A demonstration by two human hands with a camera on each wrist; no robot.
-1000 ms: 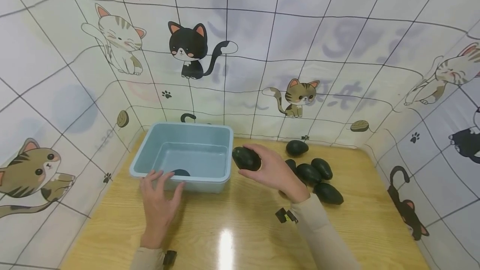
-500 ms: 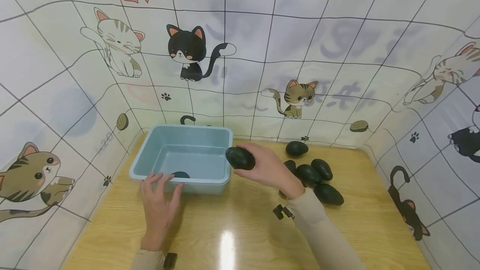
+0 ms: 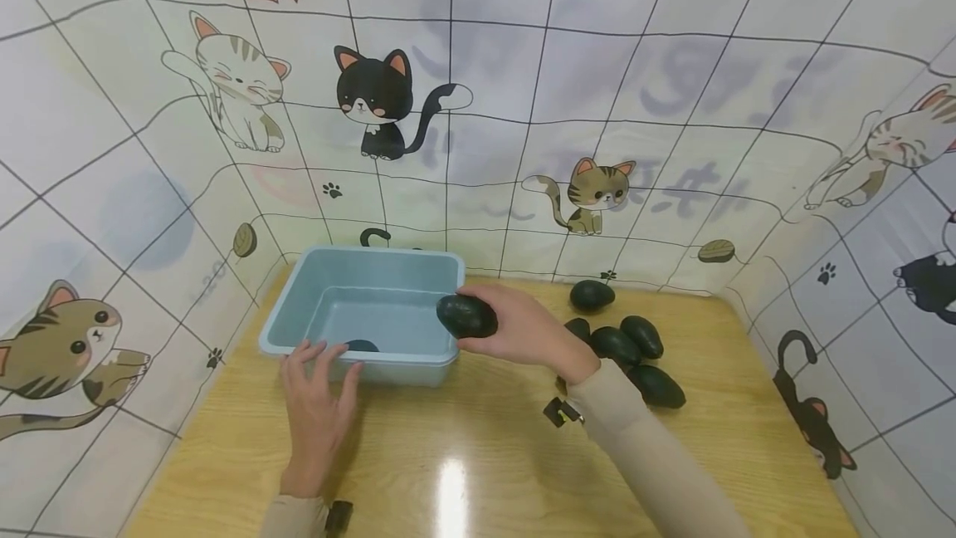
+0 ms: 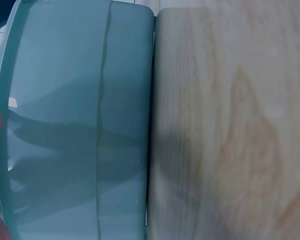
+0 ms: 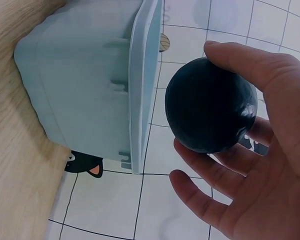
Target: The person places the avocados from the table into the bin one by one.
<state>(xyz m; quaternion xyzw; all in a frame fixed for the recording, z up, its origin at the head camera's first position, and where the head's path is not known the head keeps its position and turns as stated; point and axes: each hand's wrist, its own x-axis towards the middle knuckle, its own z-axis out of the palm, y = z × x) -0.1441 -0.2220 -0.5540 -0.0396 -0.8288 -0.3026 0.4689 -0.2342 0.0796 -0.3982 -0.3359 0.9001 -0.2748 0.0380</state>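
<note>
My right hand (image 3: 526,329) holds a dark green avocado (image 3: 466,316) at the right rim of a light blue plastic basin (image 3: 396,272). In the right wrist view, the thumb and curled fingers grip the avocado (image 5: 210,107) from the side, next to the basin wall (image 5: 90,85). My left hand (image 3: 315,409) rests its fingertips on the basin's near rim, the fingers fairly straight. Inside the basin, close to that rim, part of another dark avocado (image 3: 363,346) shows; the rim hides the rest. The left wrist view has the basin's outer wall (image 4: 65,100) and a bit of finger at its edge.
Several avocados lie on the wooden table (image 3: 478,455) to the right, in a cluster (image 3: 616,346) partly hidden by my right arm. One avocado (image 3: 592,295) sits apart behind them. A cat-patterned sheet (image 3: 493,148) encloses the back and sides.
My right hand has carried the avocado leftward, from beside the basin to its right rim. The left hand and the basin have stayed in place.
</note>
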